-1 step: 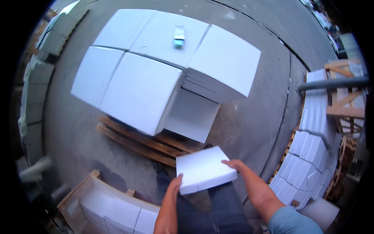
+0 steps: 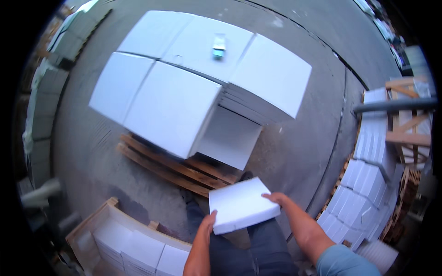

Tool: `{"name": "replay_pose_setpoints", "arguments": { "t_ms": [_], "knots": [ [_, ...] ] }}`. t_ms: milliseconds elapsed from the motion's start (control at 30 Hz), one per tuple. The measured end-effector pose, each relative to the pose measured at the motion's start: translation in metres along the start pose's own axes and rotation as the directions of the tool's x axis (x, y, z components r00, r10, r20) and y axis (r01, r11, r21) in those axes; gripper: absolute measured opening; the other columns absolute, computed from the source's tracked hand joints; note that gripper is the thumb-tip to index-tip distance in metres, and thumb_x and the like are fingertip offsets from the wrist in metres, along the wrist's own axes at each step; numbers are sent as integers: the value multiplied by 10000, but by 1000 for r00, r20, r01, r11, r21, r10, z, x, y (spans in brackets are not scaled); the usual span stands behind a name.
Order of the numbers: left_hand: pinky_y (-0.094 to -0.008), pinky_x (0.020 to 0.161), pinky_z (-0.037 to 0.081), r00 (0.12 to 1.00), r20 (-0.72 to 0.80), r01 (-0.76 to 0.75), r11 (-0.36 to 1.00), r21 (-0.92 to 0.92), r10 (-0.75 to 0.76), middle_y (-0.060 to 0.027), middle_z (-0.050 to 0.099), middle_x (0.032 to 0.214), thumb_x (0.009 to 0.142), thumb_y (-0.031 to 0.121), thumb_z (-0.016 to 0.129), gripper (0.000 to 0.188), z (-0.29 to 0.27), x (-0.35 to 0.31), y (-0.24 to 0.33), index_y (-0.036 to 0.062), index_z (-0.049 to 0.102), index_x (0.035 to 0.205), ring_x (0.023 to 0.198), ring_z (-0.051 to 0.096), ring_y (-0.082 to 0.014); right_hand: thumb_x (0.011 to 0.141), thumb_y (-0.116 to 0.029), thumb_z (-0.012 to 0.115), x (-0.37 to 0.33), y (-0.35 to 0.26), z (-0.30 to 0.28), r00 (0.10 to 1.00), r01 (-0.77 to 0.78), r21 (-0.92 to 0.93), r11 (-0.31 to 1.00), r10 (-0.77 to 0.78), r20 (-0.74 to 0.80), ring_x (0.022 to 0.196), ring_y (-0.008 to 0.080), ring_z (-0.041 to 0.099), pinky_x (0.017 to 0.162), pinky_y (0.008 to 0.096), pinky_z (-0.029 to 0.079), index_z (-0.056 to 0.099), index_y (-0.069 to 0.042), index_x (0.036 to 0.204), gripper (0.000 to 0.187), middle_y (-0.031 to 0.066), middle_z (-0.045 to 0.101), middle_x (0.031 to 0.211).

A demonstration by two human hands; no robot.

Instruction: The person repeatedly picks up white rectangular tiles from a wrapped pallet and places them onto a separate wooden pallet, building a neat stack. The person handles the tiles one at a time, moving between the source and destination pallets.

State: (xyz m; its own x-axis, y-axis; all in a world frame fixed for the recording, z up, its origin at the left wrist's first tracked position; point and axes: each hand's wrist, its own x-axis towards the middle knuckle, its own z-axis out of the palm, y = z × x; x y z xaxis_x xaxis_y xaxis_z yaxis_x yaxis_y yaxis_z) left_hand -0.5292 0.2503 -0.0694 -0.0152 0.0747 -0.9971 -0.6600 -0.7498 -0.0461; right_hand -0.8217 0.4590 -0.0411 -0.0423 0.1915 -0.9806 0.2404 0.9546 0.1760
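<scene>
Between my two hands is a flat white slab-like pack (image 2: 244, 202), held level in front of my legs. I cannot tell whether it is a box or a bundle of sheets. My left hand (image 2: 208, 221) is closed on its left edge, thumb up, the fingers hidden beneath. At the right edge my right hand (image 2: 278, 198) grips it, thumb on top. Just ahead stand tall white stacks (image 2: 172, 108) on a wooden pallet (image 2: 161, 163). A lower white stack (image 2: 230, 137) sits at their near right corner, apart from the held pack.
A small white-and-green packet (image 2: 219, 47) lies on the stacks. Near left stands a wooden crate (image 2: 110, 208) holding white stacks. Strapped white bundles (image 2: 354, 193) line the right side, with a grey pipe (image 2: 396, 105) and a wooden frame (image 2: 407, 137) beyond. Wrapped pallets (image 2: 48, 101) stand left.
The view has shifted slightly, so the stacks sit a little farther right in it. Both hands keep the same grip, and the white pack appears slightly lower in the picture.
</scene>
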Motion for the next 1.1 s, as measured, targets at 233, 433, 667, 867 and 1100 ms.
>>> {"name": "replay_pose_setpoints", "arguments": {
  "t_ms": [233,433,667,867,1100],
  "knots": [
    [-401,933,405,989,80,145,873,-466,-122,-201,526,1247,950,411,431,574,-58,-98,-143,-66,449,1267,1127,511,-316,767,-656,539,-120,-58,100,999,-4,-450,893,-16,-39,1015,356,577,861,481,434,590,36,1148,791,208,589,1143],
    [-382,965,372,983,149,2,814,-580,104,-209,516,1254,946,431,428,606,-133,-92,-181,-76,437,1277,1162,481,-308,777,-643,542,-180,-93,192,987,-118,-452,884,57,-148,1013,358,575,837,476,462,537,63,1198,822,221,570,1166],
    [-357,952,382,958,19,-184,664,-724,286,-211,538,1220,939,420,449,593,-254,-83,-224,-105,486,1213,1135,503,-284,794,-659,506,-270,-163,349,944,19,-687,727,-239,-227,1025,340,567,864,487,451,518,51,1229,833,213,563,1167],
    [-361,913,415,948,-161,-250,327,-911,276,-190,588,1131,934,396,477,547,-370,-162,-241,-97,525,1165,1052,554,-261,822,-670,444,-307,-270,486,888,44,-934,355,-442,-126,1038,321,568,941,413,377,587,40,1157,798,206,591,1137],
    [-393,954,409,864,-361,-370,-44,-928,351,-160,526,1236,958,440,379,568,-462,-166,-267,-29,451,1271,1119,512,-258,804,-636,520,-352,-373,676,853,202,-976,81,-504,134,935,270,623,872,350,419,676,7,1009,693,158,663,975]
  ]
}}
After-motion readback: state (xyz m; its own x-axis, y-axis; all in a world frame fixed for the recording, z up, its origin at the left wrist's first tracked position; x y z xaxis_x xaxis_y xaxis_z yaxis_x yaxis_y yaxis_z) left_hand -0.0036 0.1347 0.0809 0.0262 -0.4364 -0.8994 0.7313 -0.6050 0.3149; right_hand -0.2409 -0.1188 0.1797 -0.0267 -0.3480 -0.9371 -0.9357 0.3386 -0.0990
